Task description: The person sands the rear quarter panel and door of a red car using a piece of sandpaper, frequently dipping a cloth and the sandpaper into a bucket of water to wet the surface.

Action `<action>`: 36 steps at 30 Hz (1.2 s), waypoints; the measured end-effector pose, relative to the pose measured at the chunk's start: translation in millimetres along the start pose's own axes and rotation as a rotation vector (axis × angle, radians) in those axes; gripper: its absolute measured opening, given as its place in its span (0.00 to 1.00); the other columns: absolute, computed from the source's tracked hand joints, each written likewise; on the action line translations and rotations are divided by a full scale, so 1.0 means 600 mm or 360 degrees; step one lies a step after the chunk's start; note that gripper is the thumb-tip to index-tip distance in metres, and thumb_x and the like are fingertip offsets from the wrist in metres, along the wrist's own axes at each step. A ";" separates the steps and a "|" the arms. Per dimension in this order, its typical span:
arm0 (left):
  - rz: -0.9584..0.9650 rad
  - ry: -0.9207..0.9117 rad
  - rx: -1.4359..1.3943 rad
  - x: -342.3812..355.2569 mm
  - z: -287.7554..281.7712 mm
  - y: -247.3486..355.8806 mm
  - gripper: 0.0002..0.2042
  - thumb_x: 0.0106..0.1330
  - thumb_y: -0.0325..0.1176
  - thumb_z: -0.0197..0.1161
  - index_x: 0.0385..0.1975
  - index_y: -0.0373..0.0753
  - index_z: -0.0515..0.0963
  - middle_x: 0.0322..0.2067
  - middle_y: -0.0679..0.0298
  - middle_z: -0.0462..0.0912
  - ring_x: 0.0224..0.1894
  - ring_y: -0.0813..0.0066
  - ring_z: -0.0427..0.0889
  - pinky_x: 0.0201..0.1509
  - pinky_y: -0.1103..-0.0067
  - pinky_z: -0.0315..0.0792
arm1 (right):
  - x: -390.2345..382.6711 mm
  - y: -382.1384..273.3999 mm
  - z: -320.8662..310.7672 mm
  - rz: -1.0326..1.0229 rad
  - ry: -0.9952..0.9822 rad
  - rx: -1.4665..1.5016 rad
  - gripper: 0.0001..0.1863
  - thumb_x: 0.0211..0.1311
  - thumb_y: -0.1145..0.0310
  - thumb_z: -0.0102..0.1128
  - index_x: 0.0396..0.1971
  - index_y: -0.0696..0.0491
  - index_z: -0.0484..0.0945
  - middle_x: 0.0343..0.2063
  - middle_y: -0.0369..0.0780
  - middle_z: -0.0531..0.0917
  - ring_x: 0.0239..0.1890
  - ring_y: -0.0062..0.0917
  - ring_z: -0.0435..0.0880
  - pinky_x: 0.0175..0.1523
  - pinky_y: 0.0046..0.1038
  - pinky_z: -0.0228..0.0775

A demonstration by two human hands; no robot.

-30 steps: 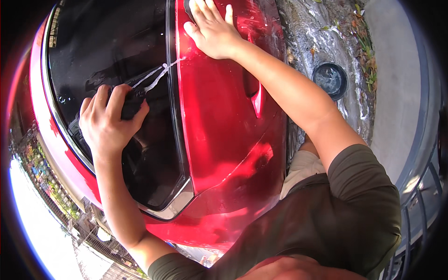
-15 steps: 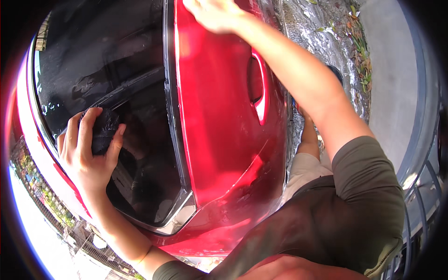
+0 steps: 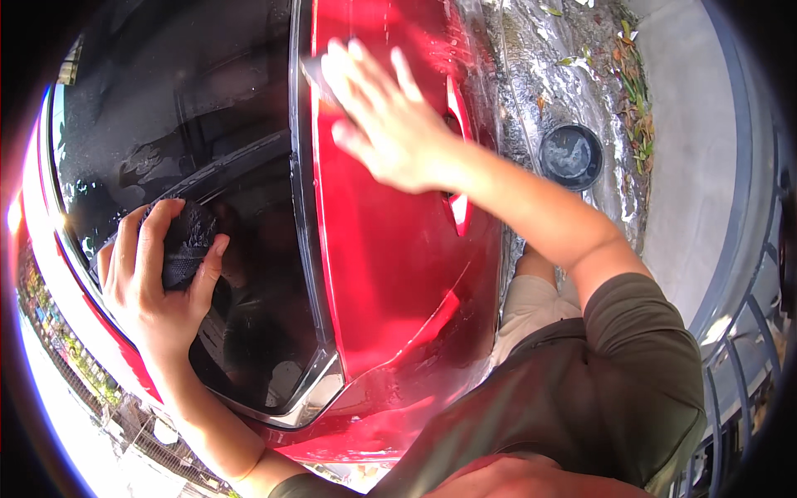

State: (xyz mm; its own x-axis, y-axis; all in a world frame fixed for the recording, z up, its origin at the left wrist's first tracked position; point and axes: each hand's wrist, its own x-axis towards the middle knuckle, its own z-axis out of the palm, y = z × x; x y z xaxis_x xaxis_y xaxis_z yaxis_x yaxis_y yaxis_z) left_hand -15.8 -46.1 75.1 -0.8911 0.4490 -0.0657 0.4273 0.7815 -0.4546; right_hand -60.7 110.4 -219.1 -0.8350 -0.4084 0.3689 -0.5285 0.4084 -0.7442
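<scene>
The hands are well apart, each on its own part of the red car. The left hand (image 3: 154,282) is curled around a dark, textured pad (image 3: 189,245), thumb on one side and fingers on the other, and the pad lies against the black window glass (image 3: 216,91) near its lower, rear part. The right hand (image 3: 398,141) is over the door panel (image 3: 382,266), between the black window trim (image 3: 309,207) and the door handle (image 3: 461,212), with its fingers long and slightly spread. That hand is blurred, so I cannot tell whether something thin and grey by the fingertips is a cloth or only shadow.

This looks like wiping wet bodywork. To do it well, the pad seems best kept flat, with even pressure through the whole palm rather than the fingertips, in overlapping strokes. The trim edge and the chrome corner piece (image 3: 318,390) probably deserve lighter, slower passes, since water clings there. The right palm should stay flat and avoid snagging on the handle. A dark basin (image 3: 545,164) stands on the wet ground (image 3: 523,91) beside the car, handy for rinsing out grit.
</scene>
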 end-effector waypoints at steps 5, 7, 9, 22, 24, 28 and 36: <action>0.0009 -0.0026 -0.0027 0.003 -0.003 0.003 0.24 0.50 0.46 0.80 0.45 0.41 0.84 0.41 0.63 0.86 0.39 0.63 0.84 0.47 0.71 0.73 | -0.034 0.015 -0.002 -0.0092 -0.0006 0.0144 0.39 0.80 0.45 0.34 0.80 0.52 0.45 0.81 0.46 0.46 0.83 0.41 0.42 0.80 0.61 0.30; 0.0044 -0.0042 -0.0057 0.017 0.004 0.006 0.25 0.50 0.46 0.80 0.45 0.41 0.84 0.41 0.63 0.86 0.39 0.63 0.84 0.46 0.70 0.73 | 0.035 0.078 -0.016 0.0002 0.0172 0.0012 0.37 0.80 0.46 0.35 0.80 0.50 0.47 0.80 0.46 0.48 0.82 0.41 0.45 0.79 0.61 0.35; 0.0031 0.0012 -0.0059 0.036 -0.003 0.016 0.25 0.51 0.46 0.79 0.46 0.41 0.83 0.41 0.64 0.86 0.39 0.63 0.84 0.46 0.70 0.72 | 0.117 0.142 -0.061 0.0136 0.0059 0.0121 0.36 0.81 0.46 0.34 0.79 0.50 0.49 0.79 0.47 0.52 0.81 0.40 0.49 0.80 0.57 0.37; -0.0055 -0.0078 -0.0100 0.023 0.002 0.008 0.25 0.52 0.45 0.79 0.47 0.40 0.83 0.42 0.60 0.86 0.41 0.59 0.82 0.50 0.68 0.73 | 0.152 0.142 -0.071 0.0085 -0.0072 0.0086 0.33 0.80 0.50 0.37 0.76 0.52 0.58 0.77 0.45 0.60 0.80 0.39 0.56 0.80 0.54 0.40; -0.0099 -0.0094 -0.0116 0.007 0.001 0.002 0.25 0.52 0.45 0.79 0.46 0.40 0.83 0.43 0.60 0.85 0.41 0.58 0.82 0.50 0.68 0.73 | 0.037 0.046 -0.041 -0.0290 0.0113 -0.0133 0.34 0.79 0.48 0.38 0.75 0.53 0.60 0.77 0.43 0.62 0.79 0.36 0.58 0.79 0.56 0.43; -0.0134 -0.0183 -0.0105 0.007 -0.009 0.005 0.25 0.51 0.46 0.79 0.46 0.39 0.83 0.43 0.60 0.86 0.43 0.57 0.82 0.50 0.67 0.73 | -0.079 -0.025 -0.085 -0.0625 -0.0578 0.0171 0.41 0.75 0.48 0.49 0.80 0.51 0.50 0.80 0.42 0.53 0.82 0.35 0.49 0.81 0.58 0.32; -0.0066 -0.0075 -0.0063 0.009 -0.004 -0.005 0.25 0.50 0.52 0.77 0.42 0.41 0.84 0.40 0.62 0.85 0.38 0.62 0.83 0.44 0.68 0.72 | -0.019 0.024 -0.070 -0.0577 -0.0516 0.0133 0.37 0.76 0.47 0.47 0.77 0.53 0.57 0.80 0.47 0.52 0.83 0.34 0.46 0.83 0.49 0.34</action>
State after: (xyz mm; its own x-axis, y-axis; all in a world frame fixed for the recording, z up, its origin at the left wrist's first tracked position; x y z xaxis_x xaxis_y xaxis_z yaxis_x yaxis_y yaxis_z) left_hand -21.7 -45.1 78.5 -0.9140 0.3957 -0.0897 0.3947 0.8160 -0.4223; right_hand -65.1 155.5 -210.5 -0.5019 -0.7505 0.4300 -0.7511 0.1316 -0.6469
